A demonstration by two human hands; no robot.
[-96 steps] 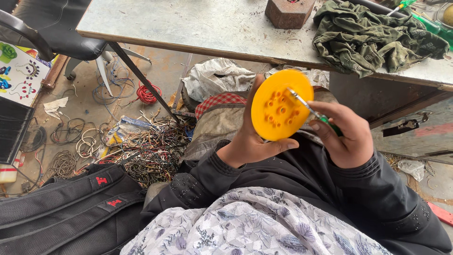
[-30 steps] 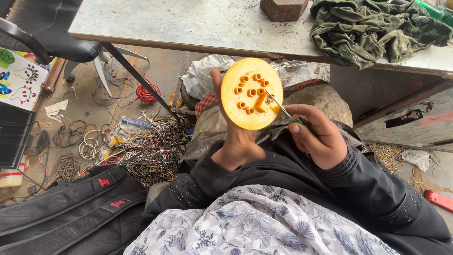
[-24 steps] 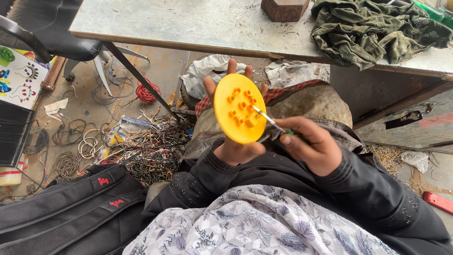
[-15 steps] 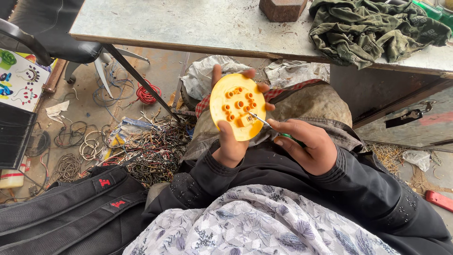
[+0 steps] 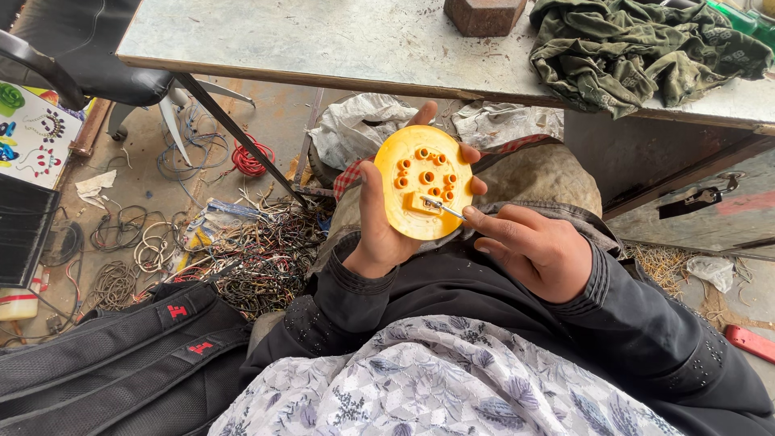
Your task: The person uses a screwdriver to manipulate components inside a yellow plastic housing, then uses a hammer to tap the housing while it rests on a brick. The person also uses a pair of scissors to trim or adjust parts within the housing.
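My left hand (image 5: 379, 226) holds a round yellow plastic disc (image 5: 425, 192) upright over my lap, thumb on its left rim and fingertips showing behind its top and right edge. The disc's face has several small orange raised sockets and a square block near the middle. My right hand (image 5: 537, 250) grips a thin screwdriver (image 5: 442, 208) whose metal tip touches the disc's face beside the block; its handle is hidden inside the fist. Both arms wear black sleeves.
A grey metal table (image 5: 323, 40) stands ahead with an olive cloth (image 5: 646, 48) and a brick-like block (image 5: 483, 14). A tangle of wires (image 5: 250, 250) and wire coils (image 5: 153, 250) cover the floor at left. A black backpack (image 5: 113, 355) lies at lower left.
The disc has come lower and nearer to my body, turned so its socket side faces me. My right hand moved down with the screwdriver, whose tip stays on the disc.
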